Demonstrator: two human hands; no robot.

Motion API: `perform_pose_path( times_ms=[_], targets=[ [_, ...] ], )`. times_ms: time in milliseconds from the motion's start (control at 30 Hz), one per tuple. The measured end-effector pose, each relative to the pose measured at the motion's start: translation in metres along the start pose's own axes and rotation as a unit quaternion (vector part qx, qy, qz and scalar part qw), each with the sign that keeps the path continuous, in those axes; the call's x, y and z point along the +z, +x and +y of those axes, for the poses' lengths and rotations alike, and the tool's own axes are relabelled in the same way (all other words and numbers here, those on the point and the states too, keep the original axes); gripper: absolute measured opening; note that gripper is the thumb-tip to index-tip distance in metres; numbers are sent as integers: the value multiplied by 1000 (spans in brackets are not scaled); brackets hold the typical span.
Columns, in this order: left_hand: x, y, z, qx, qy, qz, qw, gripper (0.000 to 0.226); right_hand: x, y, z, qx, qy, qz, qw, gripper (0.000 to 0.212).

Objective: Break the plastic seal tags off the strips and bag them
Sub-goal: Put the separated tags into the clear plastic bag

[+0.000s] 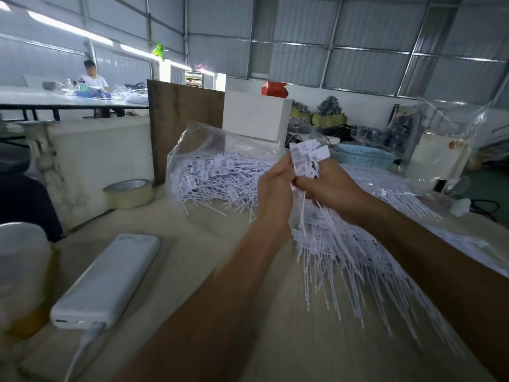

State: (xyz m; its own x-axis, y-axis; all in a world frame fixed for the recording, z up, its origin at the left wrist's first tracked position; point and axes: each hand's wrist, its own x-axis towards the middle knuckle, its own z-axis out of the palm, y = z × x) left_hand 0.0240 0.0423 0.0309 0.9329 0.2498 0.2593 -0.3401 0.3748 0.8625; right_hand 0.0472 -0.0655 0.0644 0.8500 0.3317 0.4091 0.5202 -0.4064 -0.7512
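Now, hands: both of mine meet just right of the frame's centre, raised above the table.
Left hand (275, 186): my fingers curl round the left side of a bunch of white plastic seal tags (307, 158), gripping it.
Right hand (327, 188): it grips the same bunch from the right, thumb and fingers closed on the thin tails just below the flat label ends.
Held bunch: the rectangular label ends stick up above my fingers; the thin white tails hang down between my wrists. Print on the labels is too blurred to read.
Loose heap of white seal strips (355, 260): it lies on the table beneath my right forearm, tails fanning toward the lower right of the frame.
Clear plastic bag (209, 150): it sits at centre, just left of my hands, its mouth open toward me, with many white tags inside and some spilling out onto the table.
Pale wooden table (214, 230): it fills the lower half of the frame.
White rectangular power bank (107, 279): lower left, lying flat, with a white cable plugged into its near end.
Beige roll of tape (129, 194): left of centre, lying flat on the table's edge.
Pale blue plastic basket (366, 158): right of centre, behind my hands.
Person in a white shirt (93, 77): upper left, seated at a far table.
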Motion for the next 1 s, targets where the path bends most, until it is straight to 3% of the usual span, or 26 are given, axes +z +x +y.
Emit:
perform_pose_path(
  times_ms=[100, 167, 233, 300, 400, 500, 533, 600, 733, 833, 900, 1000],
  targets=[
    [-24, 13, -6, 108, 92, 120, 983, 29, 3, 20, -14, -24, 16, 61, 998, 11],
    [-47, 21, -14, 139, 182, 229, 946, 27, 11, 36, -27, -84, 38, 114, 989, 16],
    [-72, 29, -26, 105, 234, 318, 913, 31, 28, 56, -43, -154, 24, 153, 976, 20],
    [-94, 39, -34, 58, 202, 372, 904, 39, 53, 79, -56, -200, -14, 180, 963, 22],
    [-115, 49, -37, -8, 121, 438, 891, 51, 97, 103, -59, -296, -135, 139, 936, 16],
    [-124, 55, -37, 8, 45, 464, 884, 60, 130, 122, -30, -383, -371, -33, 845, 15],
    [-127, 56, -38, 18, 37, 467, 883, 62, 134, 129, -16, -363, -451, -94, 810, 22],
    [-133, 58, -42, 29, 31, 465, 884, 70, 132, 143, 9, -274, -506, -173, 799, 35],
    [-137, 63, -48, 25, 32, 456, 889, 83, 124, 180, 46, -164, -601, -106, 775, 47],
    [-136, 64, -51, 29, 67, 451, 889, 85, 126, 207, 46, -57, -592, -18, 804, 49],
    [-137, 65, -53, 27, 71, 447, 892, 84, 129, 220, 50, -33, -577, 9, 816, 57],
    [-136, 62, -53, 27, 92, 444, 891, 84, 137, 228, 66, -12, -517, -102, 850, 65]
  ],
)
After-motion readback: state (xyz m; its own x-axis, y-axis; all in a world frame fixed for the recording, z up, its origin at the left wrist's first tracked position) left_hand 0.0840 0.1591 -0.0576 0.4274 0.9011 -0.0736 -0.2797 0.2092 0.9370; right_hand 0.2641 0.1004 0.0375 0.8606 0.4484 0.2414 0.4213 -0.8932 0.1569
